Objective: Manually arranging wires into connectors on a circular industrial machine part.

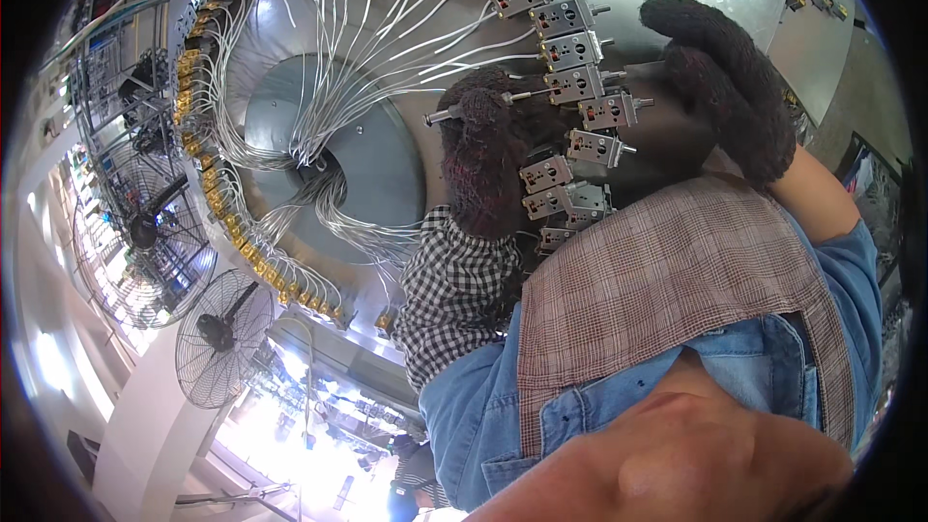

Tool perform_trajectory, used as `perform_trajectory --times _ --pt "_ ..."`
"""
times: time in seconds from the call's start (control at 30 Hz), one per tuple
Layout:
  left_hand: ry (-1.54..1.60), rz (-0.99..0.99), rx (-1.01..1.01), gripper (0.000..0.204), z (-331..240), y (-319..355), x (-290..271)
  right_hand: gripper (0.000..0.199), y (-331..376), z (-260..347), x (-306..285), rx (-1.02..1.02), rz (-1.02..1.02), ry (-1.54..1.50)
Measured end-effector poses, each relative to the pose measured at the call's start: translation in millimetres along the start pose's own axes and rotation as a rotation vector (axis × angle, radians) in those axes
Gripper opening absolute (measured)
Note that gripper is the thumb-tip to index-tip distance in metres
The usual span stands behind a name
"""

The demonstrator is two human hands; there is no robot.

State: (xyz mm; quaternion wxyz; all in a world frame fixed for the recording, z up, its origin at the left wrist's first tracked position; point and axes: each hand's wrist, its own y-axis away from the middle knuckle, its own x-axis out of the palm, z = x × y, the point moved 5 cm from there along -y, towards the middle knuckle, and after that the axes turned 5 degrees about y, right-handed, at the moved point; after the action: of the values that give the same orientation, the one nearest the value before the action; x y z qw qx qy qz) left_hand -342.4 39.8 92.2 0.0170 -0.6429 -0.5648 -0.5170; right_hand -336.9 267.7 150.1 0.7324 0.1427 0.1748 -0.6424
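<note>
My left hand [483, 155], in a dark knitted glove with a checked sleeve cuff, is closed around a slim screwdriver-like tool [442, 116]. The tool's metal end sticks out on the left of the fist, and its thin shaft points right, with its tip at a small metal block [576, 84]. The block has a stubby pin at its outer end. Similar blocks [570, 50] stand in a curved row along the metal disc's rim. To the right of that row, my right hand [730, 87], also gloved, has its fingers stretched out and nothing visible in it.
White wires [333, 29] run from the centre of the large round metal machine [387, 150] to the blocks. Brass-coloured pieces [237, 232] line its left rim. Standing fans [224, 329] are at the left. Another person [416, 474] is at the bottom.
</note>
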Motion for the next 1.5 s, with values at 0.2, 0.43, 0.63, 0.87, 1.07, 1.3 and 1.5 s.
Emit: perform_trajectory --times 0.2,0.43,0.63,0.87,1.07,1.3,1.5 --pt "-0.168 -0.088 -0.006 0.041 -1 4 2 0.047 -4 0 3 -0.170 0.016 0.083" --pt "-0.272 -0.148 0.010 0.042 6 1 -17 0.042 5 -4 9 -0.414 -0.093 0.369" --pt "-0.045 0.000 0.063 0.035 -2 4 5 0.035 -1 -18 11 -0.303 -0.149 0.152" --pt "-0.098 -0.026 0.080 0.029 3 0 -6 0.038 -1 -5 6 0.161 -0.077 -0.029" --pt "-0.205 0.030 0.088 0.050 3 1 -9 0.036 1 -2 6 0.189 -0.090 -0.177" --pt "-0.077 -0.057 0.046 0.037 1 13 2 0.038 28 -15 -18 0.323 -0.150 -0.323" --pt "-0.215 -0.034 0.036 0.039 -2 18 6 0.038 37 -14 -13 0.247 -0.078 -0.156"
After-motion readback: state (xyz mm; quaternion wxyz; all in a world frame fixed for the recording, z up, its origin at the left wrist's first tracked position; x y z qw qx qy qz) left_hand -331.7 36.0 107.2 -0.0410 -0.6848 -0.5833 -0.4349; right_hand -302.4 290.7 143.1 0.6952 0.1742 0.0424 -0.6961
